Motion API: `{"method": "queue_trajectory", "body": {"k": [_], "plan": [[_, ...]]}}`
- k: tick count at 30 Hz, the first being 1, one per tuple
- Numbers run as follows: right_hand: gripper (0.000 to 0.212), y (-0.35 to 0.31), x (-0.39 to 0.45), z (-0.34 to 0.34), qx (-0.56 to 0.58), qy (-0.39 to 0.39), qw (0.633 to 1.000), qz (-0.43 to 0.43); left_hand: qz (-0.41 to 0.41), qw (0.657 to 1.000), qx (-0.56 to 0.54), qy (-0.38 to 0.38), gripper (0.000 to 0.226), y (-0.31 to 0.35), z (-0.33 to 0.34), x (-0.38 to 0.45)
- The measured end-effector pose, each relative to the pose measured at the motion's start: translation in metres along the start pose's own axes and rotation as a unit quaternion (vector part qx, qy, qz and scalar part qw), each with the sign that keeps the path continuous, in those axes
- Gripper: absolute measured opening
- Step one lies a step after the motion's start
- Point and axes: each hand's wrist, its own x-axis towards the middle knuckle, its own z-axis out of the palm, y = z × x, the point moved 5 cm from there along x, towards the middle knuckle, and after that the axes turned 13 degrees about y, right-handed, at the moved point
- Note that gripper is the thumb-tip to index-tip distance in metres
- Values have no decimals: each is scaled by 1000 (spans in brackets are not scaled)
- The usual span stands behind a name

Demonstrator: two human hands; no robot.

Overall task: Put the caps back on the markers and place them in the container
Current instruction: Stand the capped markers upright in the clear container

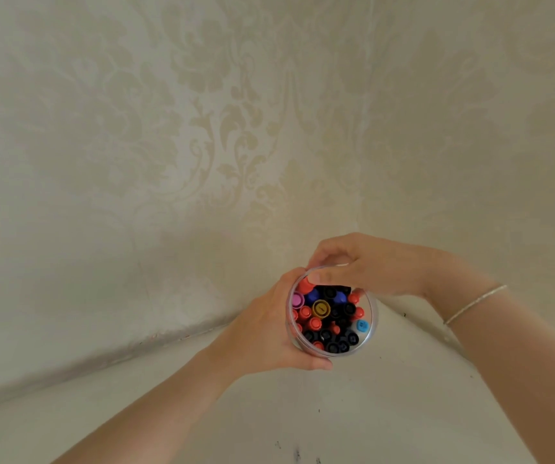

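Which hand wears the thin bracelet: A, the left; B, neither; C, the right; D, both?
C: the thin bracelet circles the wrist of the right hand, which curls over the far rim of the clear container of markers; the left hand gripping its side has a bare wrist.

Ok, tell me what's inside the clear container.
The clear container holds capped markers standing upright: mostly black and red, plus yellow, pink, blue. The right hand covers the far rim; the left hand hides the barrels below.
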Motion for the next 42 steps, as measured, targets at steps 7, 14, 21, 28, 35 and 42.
{"method": "queue_trajectory", "body": {"k": [7, 14, 21, 28, 35, 42], "plan": [[24, -11, 4, 5, -91, 10, 996, -4, -13, 1000, -18, -5, 111, -6, -1, -1], [18, -30, -13, -4, -225, 183, 955, -57, -7, 1000, -11, -4, 104, -4, 1, 11], [18, -10, -10, 11, -223, 243, 944, 25, -3, 1000, -18, 0, 109, -4, 5, 13], [19, 1, -11, 22, -142, 210, 967, 28, 1, 1000, -13, 20, 107, -2, 3, 12], [33, 0, -15, 31, -222, 263, 939, 11, 15, 999, 8, 33, 109, 1, 5, 8], [31, 1, -18, 30, -219, 279, 934, 51, 23, 999, 16, 38, 108, 4, 6, 7]]}}
